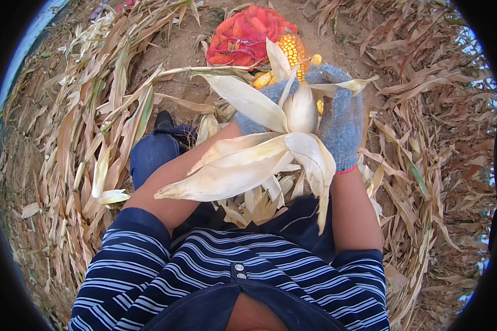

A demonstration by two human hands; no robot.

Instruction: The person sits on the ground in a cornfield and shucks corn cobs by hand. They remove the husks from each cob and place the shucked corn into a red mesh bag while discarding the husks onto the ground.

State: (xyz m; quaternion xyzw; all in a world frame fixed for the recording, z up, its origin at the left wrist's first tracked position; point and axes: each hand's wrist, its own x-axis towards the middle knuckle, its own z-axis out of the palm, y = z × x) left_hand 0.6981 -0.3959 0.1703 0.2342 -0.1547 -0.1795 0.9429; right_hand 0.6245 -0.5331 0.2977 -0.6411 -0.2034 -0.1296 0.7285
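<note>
Both my hands wear grey-blue knitted gloves and hold one ear of corn [290, 51] between them. Its yellow kernels show bare at the far end, while pale dry husk leaves [248, 167] splay back toward my chest. My left hand [248, 122] grips the ear from the left, partly hidden behind a husk leaf. On the other side, my right hand [341, 124] curls its fingers around the ear near the base of the bare kernels. Husk still wraps the part [302, 108] between my hands. More bare yellow cobs [264, 80] lie on the ground just beyond.
A red mesh bag [248, 37] filled with cobs lies on the soil ahead. Dry corn stalks and leaves cover the ground at left [116, 82] and right [430, 103]. Loose husks [256, 202] lie between my legs; my bent left knee [153, 155] is beside my left forearm.
</note>
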